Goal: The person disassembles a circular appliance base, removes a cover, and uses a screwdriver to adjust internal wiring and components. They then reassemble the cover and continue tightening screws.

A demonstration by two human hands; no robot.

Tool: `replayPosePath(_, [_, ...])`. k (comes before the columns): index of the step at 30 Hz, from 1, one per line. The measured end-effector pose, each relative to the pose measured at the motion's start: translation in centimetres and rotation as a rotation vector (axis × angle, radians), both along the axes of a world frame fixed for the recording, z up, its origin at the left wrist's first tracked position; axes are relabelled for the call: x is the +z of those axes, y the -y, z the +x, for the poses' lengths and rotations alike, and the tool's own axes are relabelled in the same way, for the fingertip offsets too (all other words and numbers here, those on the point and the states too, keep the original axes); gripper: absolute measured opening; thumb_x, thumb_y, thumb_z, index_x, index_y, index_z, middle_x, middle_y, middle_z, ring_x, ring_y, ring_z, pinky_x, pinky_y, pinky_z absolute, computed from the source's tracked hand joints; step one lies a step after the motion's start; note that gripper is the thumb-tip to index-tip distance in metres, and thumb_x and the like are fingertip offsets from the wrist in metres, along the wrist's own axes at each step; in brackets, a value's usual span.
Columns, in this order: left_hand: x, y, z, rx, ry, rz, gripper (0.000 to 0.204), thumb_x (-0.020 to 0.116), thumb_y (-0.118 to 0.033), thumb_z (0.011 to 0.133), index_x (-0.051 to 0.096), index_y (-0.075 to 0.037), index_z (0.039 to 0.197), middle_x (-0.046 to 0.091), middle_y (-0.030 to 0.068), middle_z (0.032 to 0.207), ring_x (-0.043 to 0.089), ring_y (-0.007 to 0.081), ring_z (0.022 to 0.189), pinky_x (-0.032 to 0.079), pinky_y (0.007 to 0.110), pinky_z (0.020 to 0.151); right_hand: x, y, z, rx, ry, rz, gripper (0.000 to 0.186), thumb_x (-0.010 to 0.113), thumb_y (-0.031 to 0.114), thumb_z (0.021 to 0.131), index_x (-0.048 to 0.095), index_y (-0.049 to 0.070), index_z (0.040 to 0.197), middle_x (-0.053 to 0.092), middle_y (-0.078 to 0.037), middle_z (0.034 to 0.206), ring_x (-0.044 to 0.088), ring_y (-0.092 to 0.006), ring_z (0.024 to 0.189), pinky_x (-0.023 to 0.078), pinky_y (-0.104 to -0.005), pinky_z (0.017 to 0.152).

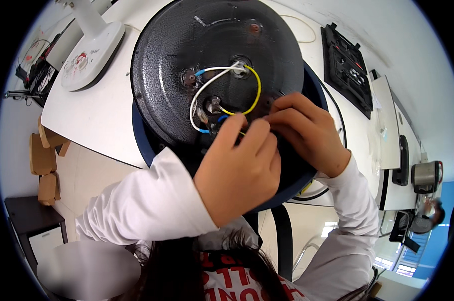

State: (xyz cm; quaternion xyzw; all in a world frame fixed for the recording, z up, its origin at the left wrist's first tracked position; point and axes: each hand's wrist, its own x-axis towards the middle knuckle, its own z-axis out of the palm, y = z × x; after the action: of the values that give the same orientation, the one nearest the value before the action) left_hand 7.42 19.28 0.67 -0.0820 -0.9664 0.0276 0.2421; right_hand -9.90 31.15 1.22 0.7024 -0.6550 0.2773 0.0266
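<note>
A black round metal plate [212, 40], part of some appliance, is tilted over a dark blue round housing [314, 93]. White wires [193, 103] with blue sleeves and a yellow wire [259, 88] run across the plate between its fittings. My left hand [242, 173] is closed at the plate's near edge, its fingertips beside a blue-sleeved wire end [223, 118]. My right hand [309, 133] is pinched close to it, fingers bent over the gap between plate and housing. Whatever the fingertips hold is hidden behind the fingers.
On the white table [81, 120] stands a white appliance base [94, 62], far left. An open black tool case [347, 67] lies at the right. A black cable [343, 130] curves round the housing. Cardboard boxes [42, 153] are at the left; another person [430, 215] is far right.
</note>
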Motion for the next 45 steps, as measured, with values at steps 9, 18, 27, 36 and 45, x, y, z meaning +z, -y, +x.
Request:
replayPosePath(9, [0.4,-1.2,4.4,0.003,-0.081,0.183,0.019,0.067,-0.016,0.072,0.074,-0.012,0.089,0.071,0.0021,0.105,0.057,0.0173,0.087,0.043,0.032,0.071,-0.2,0.1,-1.0,-0.049,0.234,0.015,0.025,0.078,-0.005,0.074,0.061,0.003,0.091,0.068,-0.007,0.092,0.065,-0.0203,0.077,0.051,-0.0277,0.064])
replayPosePath(18, [-1.1,-0.7,4.6,-0.070,-0.244,0.351,0.015,0.065,-0.019,0.075,0.075,-0.016,0.085,0.072,-0.0035,0.090,0.054,0.0087,0.077,0.035,0.022,0.060,0.0,0.3,-1.3,-0.087,0.472,0.151,0.024,0.078,-0.009,0.074,0.059,0.002,0.086,0.070,-0.008,0.090,0.066,-0.0138,0.074,0.053,-0.0231,0.065])
replayPosePath(27, [-1.7,0.7,2.9,-0.224,-0.241,0.136,0.020,0.056,-0.023,0.081,0.072,-0.010,0.080,0.068,-0.0020,0.083,0.057,0.0109,0.082,0.037,0.023,0.068,0.7,0.6,-1.1,-0.120,0.341,0.210,0.019,0.077,-0.009,0.072,0.065,0.001,0.083,0.070,-0.009,0.089,0.068,-0.0167,0.077,0.053,-0.0240,0.066])
replayPosePath(36, [-1.5,1.4,3.0,-0.226,-0.198,0.051,0.024,0.053,-0.025,0.084,0.071,-0.010,0.079,0.069,-0.0024,0.086,0.058,0.0090,0.083,0.037,0.022,0.072,1.1,1.1,0.4,-0.276,0.225,0.207,0.022,0.081,-0.002,0.065,0.072,0.002,0.084,0.066,-0.007,0.089,0.062,-0.0171,0.074,0.047,-0.0274,0.062])
replayPosePath(45, [-1.9,1.6,3.2,-0.250,-0.199,0.073,0.026,0.051,-0.026,0.085,0.072,-0.011,0.081,0.068,-0.0041,0.086,0.058,0.0081,0.083,0.037,0.024,0.077,0.9,0.9,0.2,-0.230,0.125,0.181,0.021,0.083,0.002,0.063,0.074,0.003,0.082,0.061,-0.006,0.085,0.060,-0.0186,0.076,0.045,-0.0280,0.063])
